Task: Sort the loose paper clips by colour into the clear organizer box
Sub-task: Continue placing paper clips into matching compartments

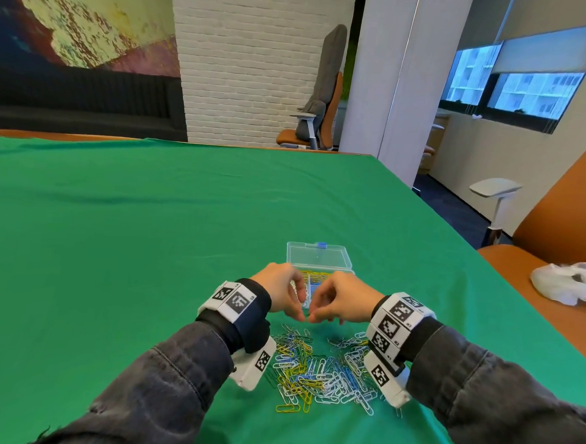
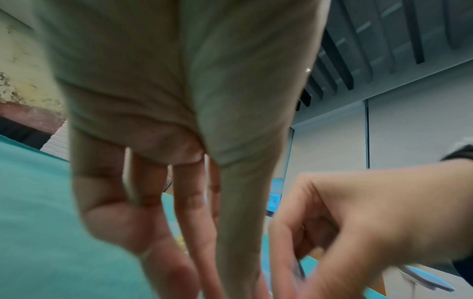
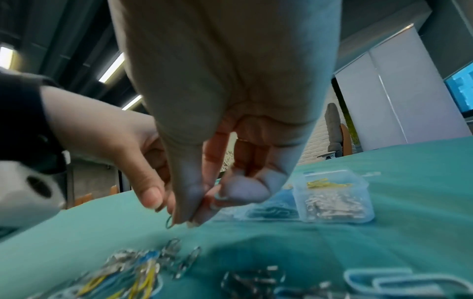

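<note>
A person is leaning over a green cloth-covered table (image 1: pixel 149 214), both hands meeting in the air just above the near side of a clear organizer box (image 1: pixel 318 257) whose lid is standing open. The right hand (image 1: pixel 340 302) is pinching a single paper clip (image 3: pixel 169 219) between thumb and fingertip, the other fingers curled in. The left hand (image 1: pixel 281 290) is reaching toward the same spot with fingers curved, its tips almost meeting the right hand's — whether it is also gripping the clip cannot be told, since the wrist views are blurring there. The box is already holding yellow clips in one compartment and silvery ones in another, with darker ones beside them. The loose pile of clips (image 1: pixel 321 369) — white, yellow, blue and grey, many overlapping — is lying on the cloth under the wrists, just in front of the box. The clip is thin and slippery, so a handover between fingertips is likely to drop it back among the mixed ones or into the wrong compartment. The wrist-mounted devices (image 1: pixel 386 383) are hanging low over the pile and could drag or scatter clips, and a nudge could be shifting the light box.
</note>
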{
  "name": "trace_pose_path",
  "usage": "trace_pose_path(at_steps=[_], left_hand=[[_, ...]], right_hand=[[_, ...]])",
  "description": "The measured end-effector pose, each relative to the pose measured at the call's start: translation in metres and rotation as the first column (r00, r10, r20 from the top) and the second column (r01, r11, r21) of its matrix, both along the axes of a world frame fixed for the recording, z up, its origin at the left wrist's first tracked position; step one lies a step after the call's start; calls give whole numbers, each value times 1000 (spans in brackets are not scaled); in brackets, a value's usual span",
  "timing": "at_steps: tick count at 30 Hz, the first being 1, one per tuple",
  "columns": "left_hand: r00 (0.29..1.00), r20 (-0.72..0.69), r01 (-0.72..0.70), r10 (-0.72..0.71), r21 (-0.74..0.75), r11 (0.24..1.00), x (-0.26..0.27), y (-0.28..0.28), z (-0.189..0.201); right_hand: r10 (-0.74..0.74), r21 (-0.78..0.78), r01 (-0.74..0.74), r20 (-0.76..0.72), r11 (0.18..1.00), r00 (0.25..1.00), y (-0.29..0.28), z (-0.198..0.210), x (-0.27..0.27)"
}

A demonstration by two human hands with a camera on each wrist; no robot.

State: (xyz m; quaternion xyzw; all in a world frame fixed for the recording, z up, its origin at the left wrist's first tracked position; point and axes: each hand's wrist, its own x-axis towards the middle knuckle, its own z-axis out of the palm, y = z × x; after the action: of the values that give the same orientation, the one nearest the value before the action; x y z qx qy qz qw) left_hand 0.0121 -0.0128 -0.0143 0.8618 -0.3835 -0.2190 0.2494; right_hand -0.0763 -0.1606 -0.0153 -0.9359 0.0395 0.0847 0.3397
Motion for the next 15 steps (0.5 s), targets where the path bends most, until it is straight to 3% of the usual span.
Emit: trace_pose_path(at_steps=[4,15], left_hand=[[1000,-20,3,0,129,992,9,9,4],[995,-102,-1,16,144,990,18,14,2]], right_hand=[[51,-140,-55,-33,989,998,8,-13,-1],[118,-242,-159,-174,957,978,17,-22,4]])
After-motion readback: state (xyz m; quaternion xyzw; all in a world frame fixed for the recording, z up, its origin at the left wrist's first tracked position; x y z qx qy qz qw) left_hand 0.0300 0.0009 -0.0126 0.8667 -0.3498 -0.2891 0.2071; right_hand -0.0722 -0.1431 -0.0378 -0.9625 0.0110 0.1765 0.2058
